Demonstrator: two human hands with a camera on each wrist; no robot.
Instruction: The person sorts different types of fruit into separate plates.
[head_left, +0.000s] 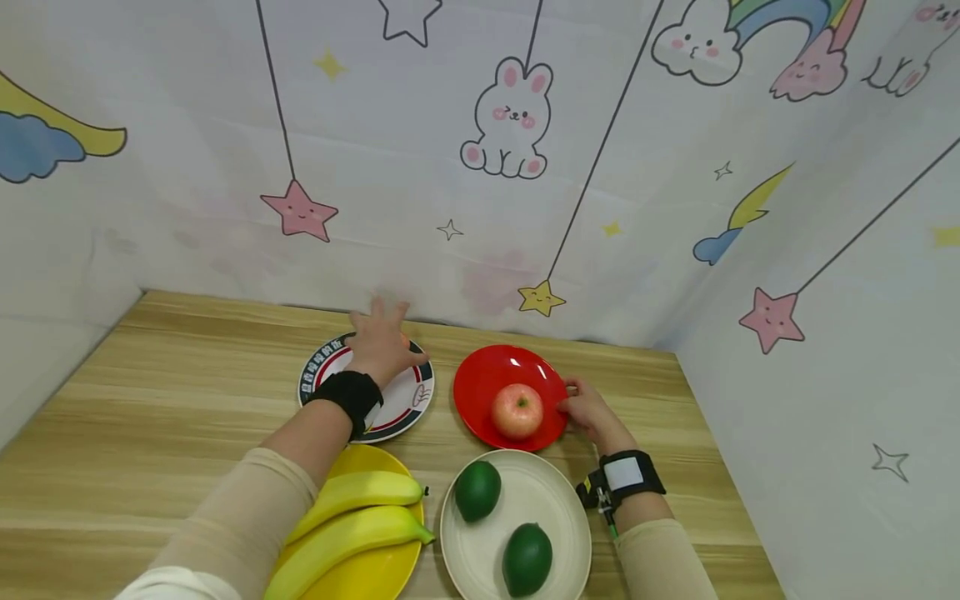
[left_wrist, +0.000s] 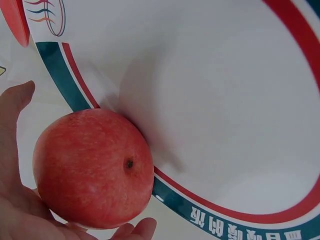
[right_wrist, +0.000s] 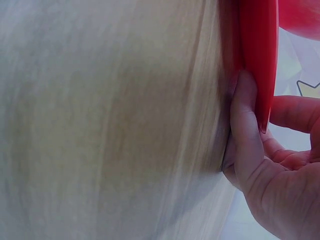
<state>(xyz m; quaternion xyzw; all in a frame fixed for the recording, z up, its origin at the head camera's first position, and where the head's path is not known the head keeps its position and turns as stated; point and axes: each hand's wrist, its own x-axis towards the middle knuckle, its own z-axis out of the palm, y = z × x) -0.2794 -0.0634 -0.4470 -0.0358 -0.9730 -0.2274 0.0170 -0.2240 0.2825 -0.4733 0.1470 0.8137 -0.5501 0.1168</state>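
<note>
1. Left hand [head_left: 382, 346] cups an apple [left_wrist: 92, 167] against its palm, over the white plate [left_wrist: 225, 100].
2. Right hand [head_left: 592, 414] pinches the red plate's [head_left: 480, 379] near rim.
3. The apple looks firm, smooth and rollable: hold it round its middle.

Beige sleeves, black wrist straps w/ cams (right one [head_left: 624, 477] has white patch, green cable).
</note>
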